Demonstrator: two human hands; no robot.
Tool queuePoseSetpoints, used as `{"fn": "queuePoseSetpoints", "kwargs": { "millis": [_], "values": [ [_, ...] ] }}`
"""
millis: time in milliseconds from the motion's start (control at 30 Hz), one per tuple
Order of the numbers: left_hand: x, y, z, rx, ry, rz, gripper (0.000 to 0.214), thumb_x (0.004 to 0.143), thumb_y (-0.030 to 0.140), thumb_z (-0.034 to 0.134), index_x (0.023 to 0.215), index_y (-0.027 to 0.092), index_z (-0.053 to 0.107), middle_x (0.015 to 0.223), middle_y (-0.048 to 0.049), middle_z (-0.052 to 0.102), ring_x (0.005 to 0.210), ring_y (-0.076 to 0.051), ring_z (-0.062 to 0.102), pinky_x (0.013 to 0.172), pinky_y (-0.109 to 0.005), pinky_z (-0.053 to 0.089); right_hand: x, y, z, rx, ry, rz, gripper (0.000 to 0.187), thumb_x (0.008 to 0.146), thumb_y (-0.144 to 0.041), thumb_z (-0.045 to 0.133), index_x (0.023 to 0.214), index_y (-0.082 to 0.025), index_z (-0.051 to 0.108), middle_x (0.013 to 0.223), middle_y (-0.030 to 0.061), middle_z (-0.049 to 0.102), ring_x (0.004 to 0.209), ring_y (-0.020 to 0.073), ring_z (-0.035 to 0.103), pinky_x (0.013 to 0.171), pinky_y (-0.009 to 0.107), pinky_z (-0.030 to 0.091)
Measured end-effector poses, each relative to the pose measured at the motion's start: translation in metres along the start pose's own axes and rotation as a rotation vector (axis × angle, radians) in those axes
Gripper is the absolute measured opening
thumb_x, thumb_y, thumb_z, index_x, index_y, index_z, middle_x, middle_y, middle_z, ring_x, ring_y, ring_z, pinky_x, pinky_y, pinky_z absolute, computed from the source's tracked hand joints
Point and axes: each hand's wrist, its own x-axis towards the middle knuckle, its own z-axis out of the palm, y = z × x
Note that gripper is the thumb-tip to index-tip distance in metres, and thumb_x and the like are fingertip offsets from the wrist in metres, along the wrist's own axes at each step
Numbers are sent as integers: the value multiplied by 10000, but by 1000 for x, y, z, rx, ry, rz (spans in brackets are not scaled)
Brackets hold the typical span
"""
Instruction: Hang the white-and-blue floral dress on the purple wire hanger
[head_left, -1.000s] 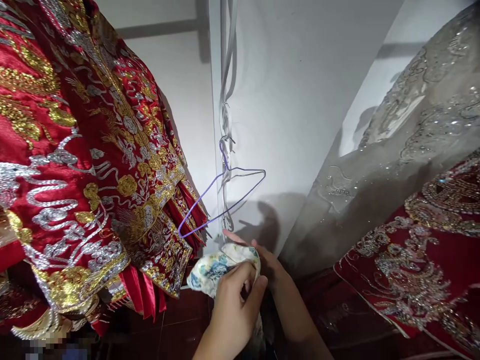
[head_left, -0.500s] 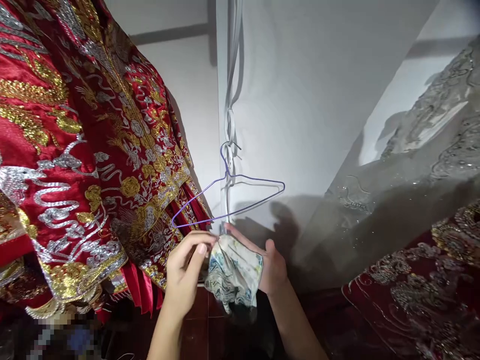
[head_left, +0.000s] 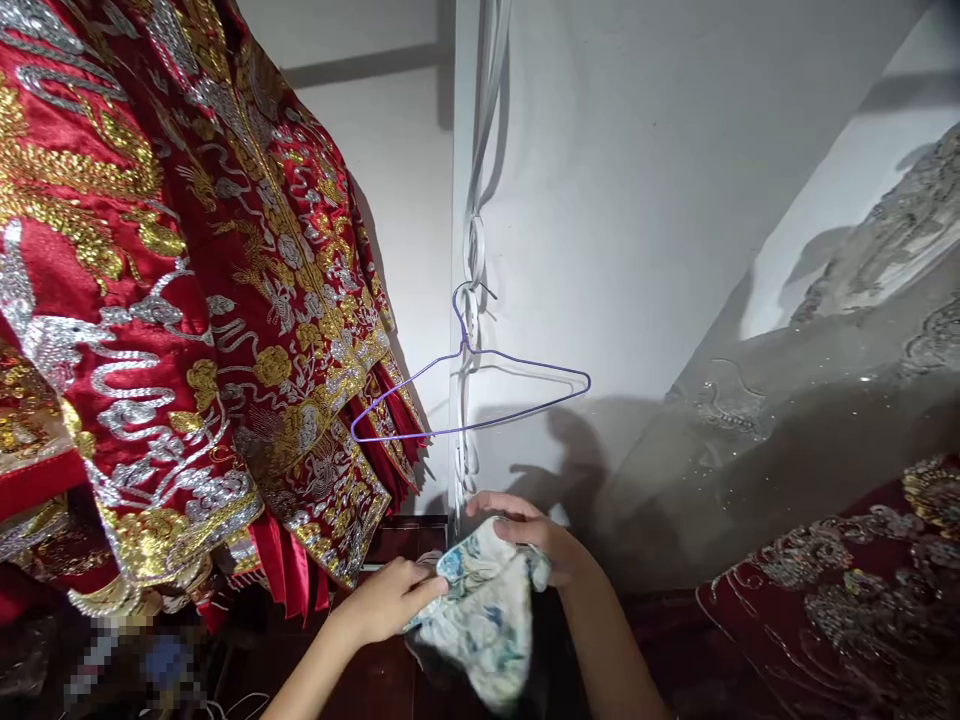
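A pale wall [head_left: 637,200] fills the view from 11 o'clock round to 2. A red jacket [head_left: 262,250], thick with gold and silver embroidery, hangs from 8 to 11 o'clock, its red fringe trailing below the hem. At 3 o'clock spreads a sheer greyish garment [head_left: 735,440] with beaded motifs, and at 4 o'clock a dark red garment [head_left: 832,610] with dense beadwork. A purple hanger [head_left: 525,410] sits near the centre, its left corner overlapping the jacket's lower edge in this view. The patterned cloth [head_left: 480,610], white with blue and green markings, is at 6 o'clock, below the hanger and apart from it; its bottom corner is blurred. The right hand [head_left: 544,540], between 5 and 6 o'clock, grips the cloth's upper part, thumb laid over the front. The left hand [head_left: 386,600], at 7 o'clock, pinches the cloth's left edge. Smallest, a white loop [head_left: 477,245] lies just above the hanger's hook, towards 12 o'clock.
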Motion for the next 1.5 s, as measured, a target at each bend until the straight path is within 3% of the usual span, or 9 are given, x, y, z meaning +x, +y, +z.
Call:
{"fn": "queuePoseSetpoints", "kwargs": {
  "millis": [200,367,533,733,867,1000,1233,1367,1500],
  "values": [
    [-12,-2,-20,42,-147,46,625,827,668,570,545,178,302,569,54,232,561,-87,240,536,-261,183,-45,-16,-20,-50,191,-173,636,590,-370,870,1144,-215,599,735,3,637,608,170,588,553,265,450],
    [-29,50,-78,-219,-19,204,429,914,517,547,677,164,487,654,29,403,616,-105,376,566,-235,295,-63,-70,-28,-520,488,-326,662,624,-259,854,1225,-258,579,1039,46,674,882,240,659,730,326,525],
    [-44,91,-96,88,123,240,258,865,427,643,989,213,570,756,24,541,653,-135,479,608,-235,349,-49,-111,-29,-852,776,-619,590,748,-274,724,1321,-238,585,897,30,680,864,225,647,754,322,512],
    [-49,82,-101,423,150,214,361,1003,470,389,844,217,591,661,4,553,609,-163,520,631,-266,344,-4,-106,-33,-810,525,-465,568,785,-356,689,1339,-258,615,1364,86,604,1200,296,580,956,384,492],
    [-56,64,-133,406,195,134,500,999,516,371,650,189,518,600,3,518,535,-133,431,567,-269,286,28,-93,-28,-793,404,-365,388,767,-314,652,1135,-206,709,1032,91,725,920,264,661,783,364,537],
    [-61,48,-138,381,208,40,539,976,546,397,597,179,506,566,5,499,521,-123,393,547,-278,254,37,-88,-33,-954,480,-408,138,711,-232,593,772,-165,696,630,15,631,629,189,572,592,293,456],
    [-43,44,-92,524,-21,30,244,744,401,723,706,200,589,633,9,574,563,-152,487,529,-275,258,13,-95,-51,-1181,733,-438,80,622,-212,563,601,-176,631,553,-10,538,627,174,535,564,258,380],
    [-17,34,-98,611,98,62,127,864,228,536,977,220,592,739,-23,632,713,-218,605,655,-288,389,2,-102,-53,-1204,771,-474,87,649,-241,579,597,-187,624,538,-8,499,619,169,509,546,252,362],
    [0,23,-121,651,288,138,211,916,151,402,965,208,599,817,-52,675,824,-240,645,851,-370,461,-2,-106,-53,-1232,695,-431,142,698,-266,539,585,-185,570,533,-23,444,561,131,421,512,251,288]
  ]
}}
